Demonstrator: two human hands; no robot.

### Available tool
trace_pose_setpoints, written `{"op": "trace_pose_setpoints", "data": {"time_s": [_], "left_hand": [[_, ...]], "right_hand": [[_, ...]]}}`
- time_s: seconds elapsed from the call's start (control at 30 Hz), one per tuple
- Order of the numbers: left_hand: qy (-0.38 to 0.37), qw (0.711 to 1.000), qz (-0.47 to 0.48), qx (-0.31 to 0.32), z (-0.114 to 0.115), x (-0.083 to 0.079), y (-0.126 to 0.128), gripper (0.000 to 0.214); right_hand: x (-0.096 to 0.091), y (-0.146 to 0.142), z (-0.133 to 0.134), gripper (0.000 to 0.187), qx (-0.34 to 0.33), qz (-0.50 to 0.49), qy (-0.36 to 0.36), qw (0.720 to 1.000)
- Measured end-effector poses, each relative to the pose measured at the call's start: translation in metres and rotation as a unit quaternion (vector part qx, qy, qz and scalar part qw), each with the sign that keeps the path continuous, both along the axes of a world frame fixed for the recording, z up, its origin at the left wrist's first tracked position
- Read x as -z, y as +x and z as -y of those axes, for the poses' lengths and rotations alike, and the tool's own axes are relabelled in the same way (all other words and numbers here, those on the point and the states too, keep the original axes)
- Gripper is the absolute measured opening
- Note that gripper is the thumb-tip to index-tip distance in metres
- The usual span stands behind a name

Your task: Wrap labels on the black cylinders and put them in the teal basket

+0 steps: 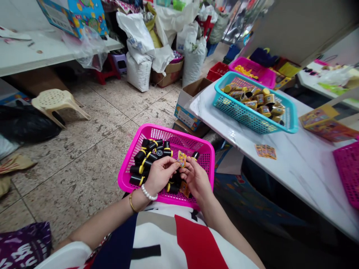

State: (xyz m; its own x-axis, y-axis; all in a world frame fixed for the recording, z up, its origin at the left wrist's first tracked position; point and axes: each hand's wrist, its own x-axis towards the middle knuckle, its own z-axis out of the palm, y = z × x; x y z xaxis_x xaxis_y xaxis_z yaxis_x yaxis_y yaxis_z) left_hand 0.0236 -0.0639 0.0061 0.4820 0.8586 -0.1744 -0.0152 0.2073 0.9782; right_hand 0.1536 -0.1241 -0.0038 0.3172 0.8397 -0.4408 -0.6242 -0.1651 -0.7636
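Over a bright pink plastic mesh basket (151,130), my left hand (159,173) and my right hand (196,179) meet at a small yellow-orange printed card (181,158), pinching it between their fingertips. Several black cylinders with yellow bands (143,168) fill the basket beneath my hands, and my hands hide part of the pile. Another small printed card (184,189) lies among them near my right hand. A pearl bracelet (148,192) and a gold bangle (131,200) circle my left wrist.
To the right, a white marble-patterned table (297,175) holds a teal basket (252,125) of gold-topped cylinders and a few printed cards (265,151). A cardboard box (186,106), white sacks (138,71) and a beige plastic stool (52,101) stand on the tiled floor.
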Motion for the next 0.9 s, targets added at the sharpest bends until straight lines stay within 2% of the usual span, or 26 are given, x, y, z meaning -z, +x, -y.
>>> {"op": "trace_pose_setpoints", "data": {"time_s": [0.07, 0.13, 0.23, 0.33, 0.43, 0.63, 0.9], "left_hand": [[0.02, 1.0, -0.01, -0.01, 0.0, -0.001, -0.001, 0.022], [0.024, 0.999, -0.02, -0.002, 0.001, -0.002, -0.001, 0.021], [0.026, 0.999, -0.022, -0.004, 0.004, -0.003, -0.001, 0.022], [0.049, 0.998, -0.007, -0.046, 0.007, -0.006, -0.002, 0.023], [0.091, 0.993, -0.005, -0.075, 0.005, -0.013, -0.006, 0.022], [0.176, 0.981, -0.029, -0.075, 0.001, -0.023, -0.011, 0.021], [0.174, 0.982, -0.021, -0.076, 0.001, -0.023, -0.009, 0.018]], "right_hand": [[-0.002, 0.001, 0.001, 0.034, -0.026, -0.008, -0.005, 1.0], [-0.002, 0.0, 0.001, 0.031, -0.045, 0.025, 0.007, 0.999], [0.0, -0.002, -0.001, 0.028, -0.016, 0.114, 0.028, 0.993], [0.002, -0.001, -0.003, 0.032, 0.02, 0.218, 0.03, 0.975], [0.0, -0.001, 0.0, 0.033, 0.012, 0.284, 0.019, 0.959], [-0.011, -0.006, 0.006, 0.035, -0.015, 0.364, 0.015, 0.931], [-0.008, -0.008, 0.007, 0.031, 0.004, 0.423, 0.027, 0.906]]}}
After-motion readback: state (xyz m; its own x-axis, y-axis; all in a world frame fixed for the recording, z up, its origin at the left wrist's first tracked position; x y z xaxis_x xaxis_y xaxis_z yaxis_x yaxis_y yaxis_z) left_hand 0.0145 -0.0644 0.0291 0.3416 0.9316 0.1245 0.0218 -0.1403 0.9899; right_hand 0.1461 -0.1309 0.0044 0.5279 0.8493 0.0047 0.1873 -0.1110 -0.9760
